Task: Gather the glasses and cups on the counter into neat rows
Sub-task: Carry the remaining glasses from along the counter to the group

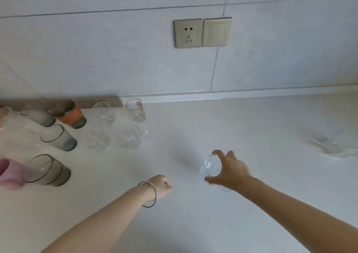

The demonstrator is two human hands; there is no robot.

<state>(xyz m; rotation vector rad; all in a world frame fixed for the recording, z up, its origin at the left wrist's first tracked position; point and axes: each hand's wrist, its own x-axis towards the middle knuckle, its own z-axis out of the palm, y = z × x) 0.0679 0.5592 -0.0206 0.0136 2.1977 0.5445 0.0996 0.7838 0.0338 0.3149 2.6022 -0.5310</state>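
— What's at the far left of the tabletop [193, 128]?

— A pink cup [8, 173] at the picture's edge, with a smoky glass [48, 170] just beside it. Behind them stand a grey glass [58, 137] and, nearer the wall, an orange-banded glass [69, 114].

— And to the right of those?

— Clear ones, hard to count. A clear mug [131, 137] with its handle pointing right, and behind it, close to the wall, a red-printed glass [135, 109]. Together they form rough rows.

— The hands?

— The left hand [160, 187] is over bare tabletop, well apart from the group. Its fingers are curled into a fist with nothing in it, and there is a bracelet [149, 194] on the wrist.

— The right hand [230, 170]?

— Further right, it grips a small clear glass [212, 166] from the side, thumb below the rim and fingers over the top. I cannot tell whether the base touches the tabletop.

— Anything beyond it?

— A blurred clear glass [331, 147] alone at the far right. On the wall above, a socket [188, 32] with a switch [217, 32] beside it.
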